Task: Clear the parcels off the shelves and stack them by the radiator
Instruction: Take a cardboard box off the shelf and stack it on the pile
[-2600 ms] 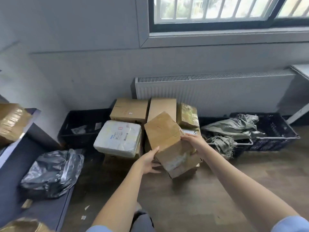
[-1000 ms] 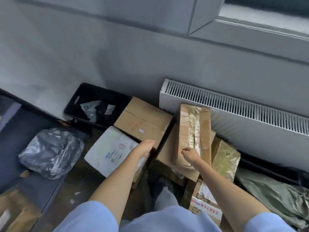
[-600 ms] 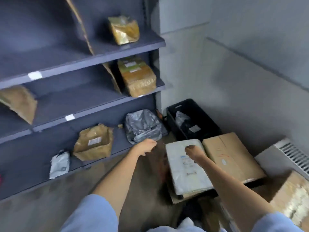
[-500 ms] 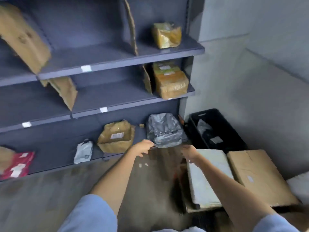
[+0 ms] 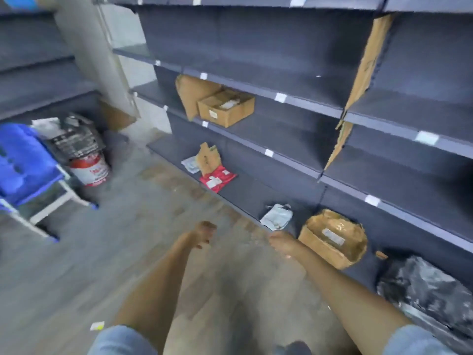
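Note:
Dark grey shelves (image 5: 294, 103) fill the right and far side. On the bottom shelf lie a crumpled brown parcel (image 5: 332, 238), a small grey-white mailer (image 5: 277, 216), a red mailer (image 5: 217, 178), a torn brown envelope (image 5: 208, 157) and a grey plastic bag parcel (image 5: 430, 290). A cardboard box (image 5: 226, 107) sits on the shelf above. My left hand (image 5: 203, 234) hangs over the floor with fingers loosely curled and holds nothing. My right hand (image 5: 281, 243) is beside the crumpled brown parcel, blurred, holding nothing. The radiator is out of view.
A blue crate on a white frame (image 5: 23, 162) stands at the left, with a red and white bucket (image 5: 89, 167) beside it. A grey pillar (image 5: 94, 55) rises at the back. Cardboard dividers (image 5: 363, 67) lean in the shelves. The floor is wood-patterned.
The brown box I carried now rests on the stack by the radiator. My view has swung left from that stack to the shelves. Both hands are empty and low.

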`<control>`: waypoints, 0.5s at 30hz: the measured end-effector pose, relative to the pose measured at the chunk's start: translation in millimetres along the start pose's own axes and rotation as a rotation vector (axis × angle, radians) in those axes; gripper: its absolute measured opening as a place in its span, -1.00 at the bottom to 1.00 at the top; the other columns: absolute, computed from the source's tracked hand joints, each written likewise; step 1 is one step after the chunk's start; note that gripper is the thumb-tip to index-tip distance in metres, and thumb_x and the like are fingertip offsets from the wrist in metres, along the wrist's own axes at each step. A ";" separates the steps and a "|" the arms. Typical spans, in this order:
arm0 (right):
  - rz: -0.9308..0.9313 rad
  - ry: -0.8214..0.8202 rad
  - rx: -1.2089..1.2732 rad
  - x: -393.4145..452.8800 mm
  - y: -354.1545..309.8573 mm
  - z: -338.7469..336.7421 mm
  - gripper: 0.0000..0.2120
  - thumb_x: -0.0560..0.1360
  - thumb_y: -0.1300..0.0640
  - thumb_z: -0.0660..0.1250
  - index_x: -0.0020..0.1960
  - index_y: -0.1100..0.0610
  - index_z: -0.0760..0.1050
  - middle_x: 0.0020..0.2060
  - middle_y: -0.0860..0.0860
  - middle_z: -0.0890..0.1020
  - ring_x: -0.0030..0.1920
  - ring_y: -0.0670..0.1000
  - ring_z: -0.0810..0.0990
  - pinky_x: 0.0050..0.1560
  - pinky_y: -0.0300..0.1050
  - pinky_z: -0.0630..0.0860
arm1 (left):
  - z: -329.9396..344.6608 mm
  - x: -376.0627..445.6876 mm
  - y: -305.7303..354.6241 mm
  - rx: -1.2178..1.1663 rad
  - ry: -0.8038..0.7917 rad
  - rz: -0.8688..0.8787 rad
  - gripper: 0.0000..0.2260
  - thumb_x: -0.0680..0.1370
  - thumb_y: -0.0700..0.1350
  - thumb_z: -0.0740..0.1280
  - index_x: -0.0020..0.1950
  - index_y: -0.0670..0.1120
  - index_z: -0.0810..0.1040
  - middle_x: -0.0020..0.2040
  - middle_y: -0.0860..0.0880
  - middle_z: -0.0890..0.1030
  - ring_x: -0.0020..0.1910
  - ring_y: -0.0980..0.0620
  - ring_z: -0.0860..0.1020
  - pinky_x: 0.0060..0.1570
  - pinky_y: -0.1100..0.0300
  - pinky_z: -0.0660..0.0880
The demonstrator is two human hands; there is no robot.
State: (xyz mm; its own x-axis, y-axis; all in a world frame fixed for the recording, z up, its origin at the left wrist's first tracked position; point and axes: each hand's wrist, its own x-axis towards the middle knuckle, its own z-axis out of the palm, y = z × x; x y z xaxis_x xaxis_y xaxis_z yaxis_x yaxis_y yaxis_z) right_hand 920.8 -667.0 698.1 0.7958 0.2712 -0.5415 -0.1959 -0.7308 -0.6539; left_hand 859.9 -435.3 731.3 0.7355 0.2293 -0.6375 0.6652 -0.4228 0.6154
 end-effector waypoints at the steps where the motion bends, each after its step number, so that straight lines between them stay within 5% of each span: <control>1: -0.010 -0.025 -0.028 13.5 -13.6 10.2 -0.65 0.55 0.20 0.17 -0.40 0.05 0.30 -0.42 -0.01 0.36 -0.41 -0.08 0.30 -0.40 -0.22 0.24 | -9.9 6.8 -11.4 -0.023 0.028 -0.045 -0.69 0.64 -0.12 0.08 0.37 -0.13 0.37 0.24 -0.15 0.47 -0.05 -0.03 0.46 -0.12 0.12 0.43; 3: -0.007 -0.065 -0.064 39.3 -37.1 25.9 -0.76 0.53 0.22 0.17 -0.30 0.15 0.44 -0.40 0.03 0.39 -0.41 -0.06 0.34 -0.39 -0.22 0.25 | -24.1 19.5 -28.6 -0.044 0.023 -0.085 -0.66 0.65 -0.09 0.07 0.40 -0.10 0.35 0.36 -0.16 0.42 0.04 -0.04 0.45 0.10 0.01 0.45; 6: 0.007 -0.078 -0.009 83.4 -63.6 42.0 -0.77 0.52 0.23 0.17 0.06 0.27 0.54 -0.35 0.04 0.44 -0.36 -0.05 0.37 -0.32 -0.22 0.30 | -47.8 48.7 -39.0 -0.037 0.011 -0.121 -0.66 0.64 -0.06 0.08 0.40 -0.06 0.35 0.37 -0.13 0.41 0.16 -0.09 0.51 0.17 -0.03 0.45; 11: 0.044 -0.162 -0.051 168.1 -100.2 37.1 -0.82 0.54 0.15 0.18 -0.01 0.16 0.54 -0.21 0.07 0.45 -0.36 -0.07 0.36 -0.35 -0.27 0.27 | -105.4 132.6 -13.9 -0.008 -0.021 -0.190 -0.65 0.64 -0.04 0.09 0.42 -0.07 0.33 0.39 -0.10 0.40 0.27 -0.10 0.50 0.14 -0.02 0.47; 13: 0.033 -0.170 -0.112 207.7 -115.1 12.2 -0.79 0.55 0.17 0.18 -0.11 0.26 0.53 -0.23 0.07 0.44 -0.34 -0.08 0.36 -0.38 -0.28 0.27 | -140.8 171.5 29.3 0.005 -0.030 -0.221 -0.64 0.64 -0.05 0.09 0.43 -0.09 0.30 0.41 -0.10 0.38 0.30 -0.11 0.47 0.17 -0.02 0.45; 15: 0.078 -0.154 -0.097 244.4 -130.9 -25.5 -0.87 0.56 0.16 0.20 -0.14 0.13 0.47 -0.19 0.04 0.47 -0.21 -0.01 0.45 -0.33 -0.27 0.34 | -174.4 213.7 76.4 -0.049 0.012 -0.197 -0.61 0.64 -0.03 0.09 0.44 -0.12 0.28 0.42 -0.10 0.38 0.32 -0.10 0.45 0.20 -0.01 0.43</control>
State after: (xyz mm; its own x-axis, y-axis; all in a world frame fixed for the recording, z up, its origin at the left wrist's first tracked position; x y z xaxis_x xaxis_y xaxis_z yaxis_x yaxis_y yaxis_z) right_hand 1155.5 -521.1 664.8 0.6814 0.2986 -0.6682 -0.1913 -0.8086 -0.5564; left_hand 1090.3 -265.7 723.0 0.5918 0.3139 -0.7425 0.8017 -0.3253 0.5014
